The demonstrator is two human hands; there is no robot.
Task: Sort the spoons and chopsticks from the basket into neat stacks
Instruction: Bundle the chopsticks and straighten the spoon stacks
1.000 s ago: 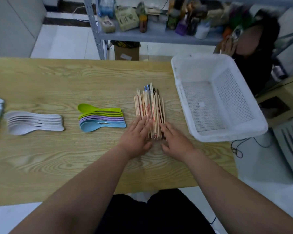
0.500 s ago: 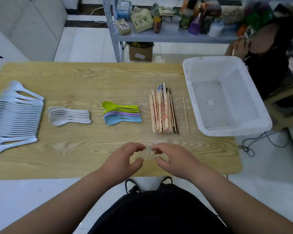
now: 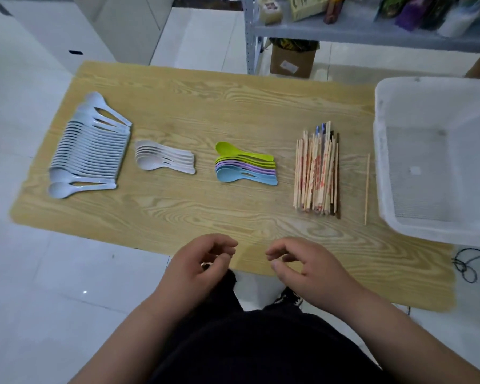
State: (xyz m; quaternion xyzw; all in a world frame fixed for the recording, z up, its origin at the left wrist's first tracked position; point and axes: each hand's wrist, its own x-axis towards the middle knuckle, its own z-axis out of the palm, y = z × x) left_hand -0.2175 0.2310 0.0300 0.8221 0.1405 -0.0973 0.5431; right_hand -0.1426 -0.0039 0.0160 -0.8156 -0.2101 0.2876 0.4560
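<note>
On the wooden table [image 3: 178, 95] lie four groups. A long row of pale blue spoons [image 3: 90, 146] is at the left, then a small stack of white spoons [image 3: 161, 159], then a stack of green, purple and blue spoons [image 3: 245, 166]. A bundle of chopsticks [image 3: 316, 173] lies right of centre, with one loose chopstick [image 3: 367, 187] beside it. The white basket [image 3: 438, 112] at the right looks empty. My left hand [image 3: 200, 267] and my right hand [image 3: 302, 267] hover at the near table edge, fingers loosely curled, holding nothing.
A grey metal shelf [image 3: 372, 31] with assorted packages stands behind the table, with a cardboard box [image 3: 291, 62] under it. White cabinets [image 3: 94, 29] are at the far left. A black cable [image 3: 466, 267] lies on the floor at the right.
Both hands left the chopstick bundle and drew back to the near table edge. The view swung left and down, bringing the blue spoon row into sight.
</note>
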